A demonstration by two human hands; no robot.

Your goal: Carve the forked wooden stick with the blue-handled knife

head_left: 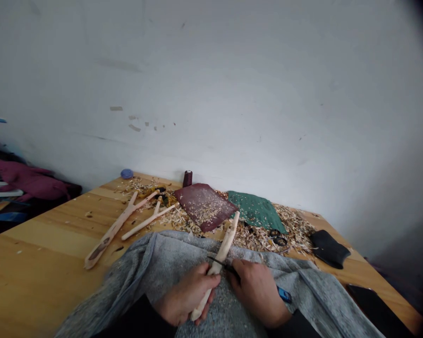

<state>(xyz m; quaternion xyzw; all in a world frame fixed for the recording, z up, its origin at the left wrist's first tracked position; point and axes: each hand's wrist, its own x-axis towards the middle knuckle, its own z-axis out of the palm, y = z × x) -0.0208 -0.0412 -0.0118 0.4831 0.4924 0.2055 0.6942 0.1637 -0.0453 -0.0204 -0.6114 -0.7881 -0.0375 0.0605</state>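
My left hand (pixel 192 291) is closed around the lower part of a pale, peeled wooden stick (pixel 229 237), which tilts up and away to the right. In my right hand (pixel 257 288) is a knife (pixel 216 260), its dark blade lying across the stick just above my left thumb. Most of the knife's handle is hidden by my fingers. Both hands are over a grey cloth (pixel 176 253) that drapes across the near edge of the table. A small blue object (pixel 284 294) shows beside my right wrist.
Two forked peeled branches (pixel 116 227) lie on the wooden table (pixel 38 263) at left. Wood shavings (pixel 296 225) cover the back, around a maroon cloth (pixel 206 204) and a green cloth (pixel 257 209). A thread spool (pixel 187 178) stands by the wall; a black piece (pixel 329 249) and phone-like slab (pixel 377 307) lie right.
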